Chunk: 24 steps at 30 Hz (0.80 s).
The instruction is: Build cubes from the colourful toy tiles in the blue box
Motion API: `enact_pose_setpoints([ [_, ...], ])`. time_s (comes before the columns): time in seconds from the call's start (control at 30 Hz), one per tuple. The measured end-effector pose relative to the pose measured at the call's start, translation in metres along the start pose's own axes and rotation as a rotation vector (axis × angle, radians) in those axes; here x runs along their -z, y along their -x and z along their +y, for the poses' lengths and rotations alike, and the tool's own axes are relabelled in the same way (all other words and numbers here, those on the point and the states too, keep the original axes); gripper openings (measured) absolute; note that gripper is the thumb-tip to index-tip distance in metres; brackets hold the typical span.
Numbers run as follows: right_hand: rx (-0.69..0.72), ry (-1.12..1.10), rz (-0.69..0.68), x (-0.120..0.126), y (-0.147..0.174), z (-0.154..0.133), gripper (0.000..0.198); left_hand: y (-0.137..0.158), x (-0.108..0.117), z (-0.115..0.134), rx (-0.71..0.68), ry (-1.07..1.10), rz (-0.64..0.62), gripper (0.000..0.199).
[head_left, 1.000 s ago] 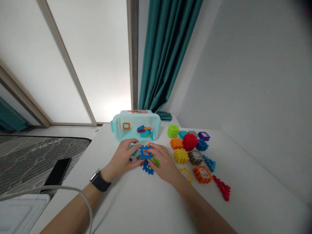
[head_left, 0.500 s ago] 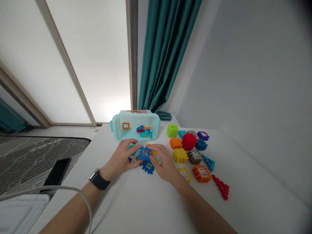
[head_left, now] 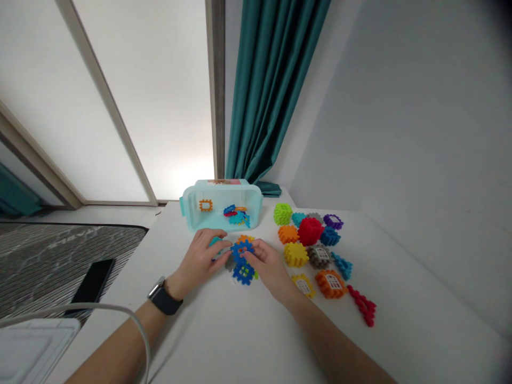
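Observation:
My right hand [head_left: 270, 266] pinches a blue waffle block [head_left: 240, 249] between thumb and fingers, over a small group of blocks on the table. My left hand [head_left: 202, 256], wearing a black watch, has its fingers apart just left of that block; whether a fingertip touches it I cannot tell. Just below lies a second blue waffle block with a window pattern [head_left: 244, 273]. An orange block [head_left: 245, 238] shows behind the held one. A teal block [head_left: 216, 241] is partly covered by my left fingers, and a grey piece [head_left: 229, 263] peeks out between the hands.
A pale teal bin [head_left: 192, 218] on its side holds several pieces at the back. Waffle blocks, including a red one [head_left: 311, 231], a yellow one [head_left: 296, 255] and an orange one [head_left: 331, 284], sit at right. A cable [head_left: 136, 320] arcs across the lower left.
The left fingers have come away from the blue waffle block. In the right hand, the block has shifted slightly right and turned, uncovering more of the orange block behind.

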State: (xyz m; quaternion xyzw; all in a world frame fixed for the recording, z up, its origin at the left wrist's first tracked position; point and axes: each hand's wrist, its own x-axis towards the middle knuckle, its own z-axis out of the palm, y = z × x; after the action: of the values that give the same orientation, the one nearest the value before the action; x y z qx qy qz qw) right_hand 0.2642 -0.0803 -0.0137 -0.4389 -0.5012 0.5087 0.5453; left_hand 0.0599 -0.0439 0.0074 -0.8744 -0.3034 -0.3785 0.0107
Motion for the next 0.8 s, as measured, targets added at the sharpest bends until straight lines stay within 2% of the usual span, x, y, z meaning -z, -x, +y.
enact_pose_setpoints([
  [0.2, -0.101, -0.139, 0.038, -0.004, 0.003, -0.001, 0.032, 0.000, -0.003, 0.006, 0.007, 0.023, -0.053, 0.049],
  [0.33, -0.134, -0.164, -0.060, -0.003, 0.004, 0.002, 0.033, -0.001, -0.002, 0.004, -0.012, -0.015, -0.042, 0.041],
  [0.43, -0.118, -0.192, -0.024, 0.000, 0.003, 0.001, 0.032, -0.002, 0.001, 0.000, -0.067, -0.036, -0.073, 0.040],
  [0.6, -0.094, -0.104, -0.010, 0.005, 0.001, -0.006, 0.026, -0.002, 0.003, -0.005, -0.159, -0.032, -0.108, 0.043],
  [0.7, -0.101, -0.119, 0.024, 0.007, 0.000, -0.007, 0.024, -0.001, 0.000, -0.006, -0.101, -0.024, -0.046, 0.039],
  [0.8, -0.132, -0.176, 0.034, 0.005, -0.001, -0.006, 0.027, 0.000, -0.003, -0.005, -0.001, 0.001, 0.045, 0.023],
])
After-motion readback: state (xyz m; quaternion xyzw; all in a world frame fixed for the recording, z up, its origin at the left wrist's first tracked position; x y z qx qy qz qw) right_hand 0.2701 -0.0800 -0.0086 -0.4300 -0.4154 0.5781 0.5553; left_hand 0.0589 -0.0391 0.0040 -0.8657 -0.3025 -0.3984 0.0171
